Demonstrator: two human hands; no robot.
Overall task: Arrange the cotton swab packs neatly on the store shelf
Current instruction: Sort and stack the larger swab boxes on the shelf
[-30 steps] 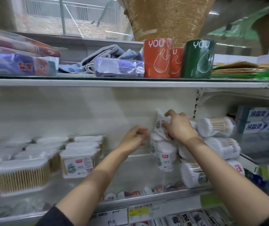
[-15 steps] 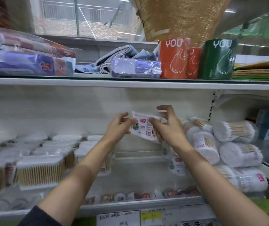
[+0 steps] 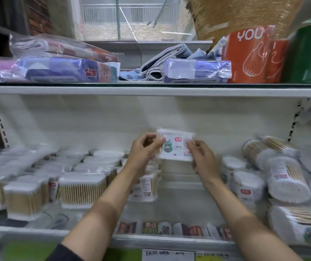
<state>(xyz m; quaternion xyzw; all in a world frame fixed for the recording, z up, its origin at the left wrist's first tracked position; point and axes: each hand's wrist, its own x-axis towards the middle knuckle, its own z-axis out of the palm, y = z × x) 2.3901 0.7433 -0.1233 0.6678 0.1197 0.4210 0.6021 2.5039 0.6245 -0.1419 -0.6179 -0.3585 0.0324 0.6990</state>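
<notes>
"YOU" is printed in white on the orange roll pack (image 3: 248, 53) at 1 o'clock; "YO", cut off, is seen on the green roll pack (image 3: 309, 55) at 2 o'clock. Other labels are blurred.

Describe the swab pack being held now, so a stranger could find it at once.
Look at the middle shelf, in front of its white back wall. Both hands, left and right, pinch one flat rectangular swab pack in the air. Unlike its neighbours, it rests on nothing.

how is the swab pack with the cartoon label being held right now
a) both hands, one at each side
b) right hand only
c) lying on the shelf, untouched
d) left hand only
a: the left hand and the right hand each pinch a side of the swab pack, lifted in front of the shelf's back wall.
</notes>
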